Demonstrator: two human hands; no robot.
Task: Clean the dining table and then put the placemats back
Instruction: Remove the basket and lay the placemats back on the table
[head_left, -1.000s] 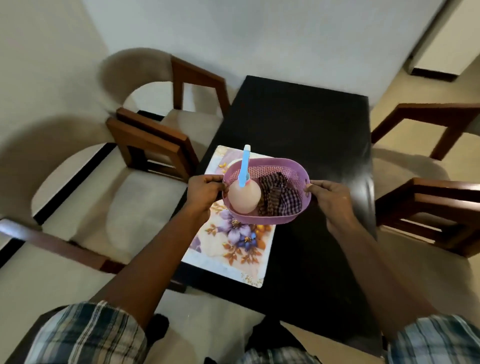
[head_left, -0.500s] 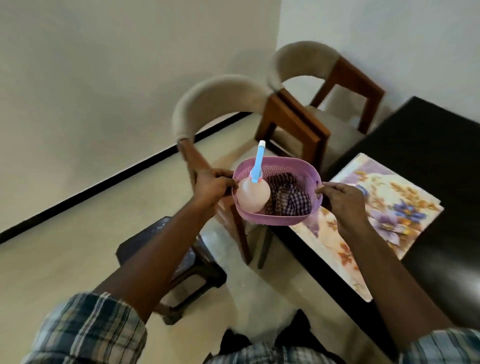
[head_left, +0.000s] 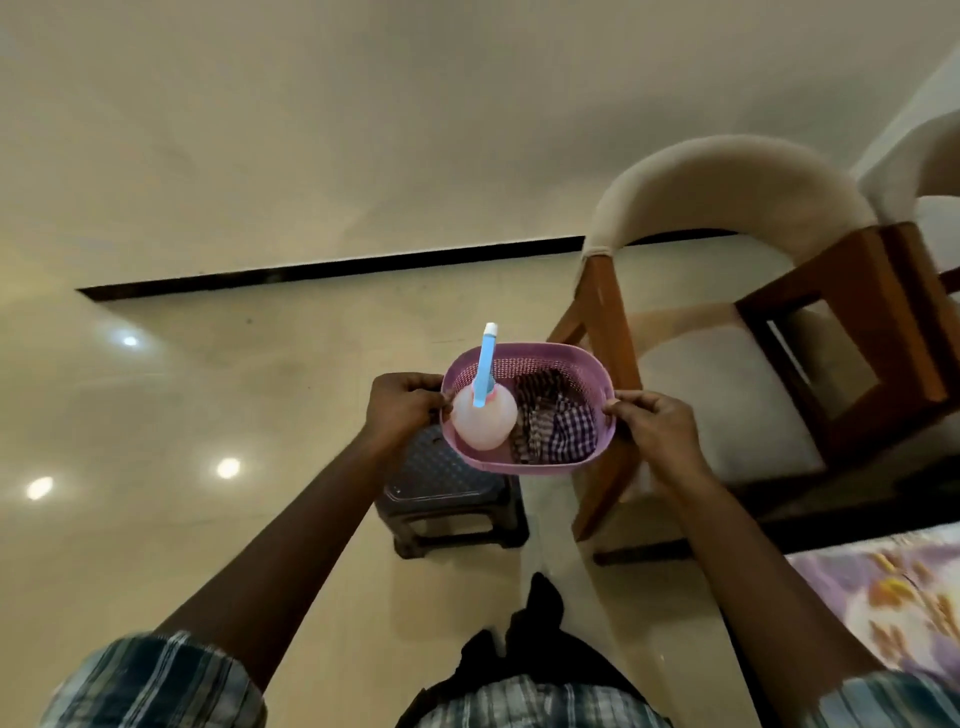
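Observation:
I hold a purple plastic basket (head_left: 540, 466) in the air by its two short ends. My left hand (head_left: 402, 410) grips its left rim and my right hand (head_left: 655, 427) grips its right rim. Inside stand a pale spray bottle (head_left: 484, 415) with a blue nozzle and a folded checked cloth (head_left: 556, 423). The basket hangs above a dark plastic stool (head_left: 441, 483) on the floor. A floral placemat (head_left: 893, 597) shows at the lower right edge, blurred, on the dark table's corner.
A wooden chair (head_left: 748, 364) with a cream cushion and curved back stands right of the basket, close to my right hand. Glossy beige floor (head_left: 208, 415) spreads to the left, bordered by a black skirting line and a pale wall.
I have turned left, away from the table, carrying the basket with both hands. The table and placemat slid to the right edge; the stool now lies under the basket.

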